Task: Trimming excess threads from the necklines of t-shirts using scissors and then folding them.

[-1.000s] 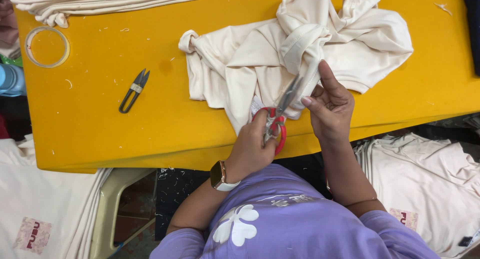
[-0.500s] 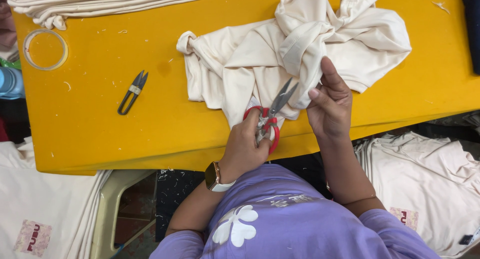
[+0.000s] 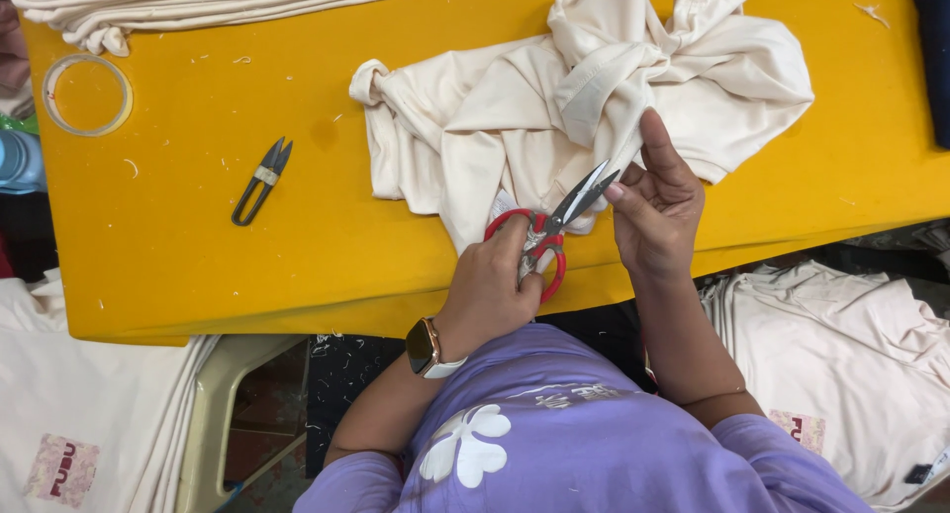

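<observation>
Across frame centre, bright yellow tabletop (image 3: 198, 276) bearing crumpled cream cotton garment (image 3: 515, 127). Left hand (image 3: 490, 290) gripping red-handled scissors (image 3: 549, 226), blades parting at garment's lower edge. Right hand (image 3: 658, 201) pinching cloth, fingers closed. Small grey thread snips (image 3: 260, 180) lying centre left; clear tape ring (image 3: 87, 94) sitting upper left. Folded cream shirts (image 3: 851, 365) lying lower right, below table.

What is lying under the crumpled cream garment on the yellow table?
Only the yellow table shows around the garment. The scissors in the left hand and the right hand meet its near edge. Anything beneath the folds is covered.
</observation>
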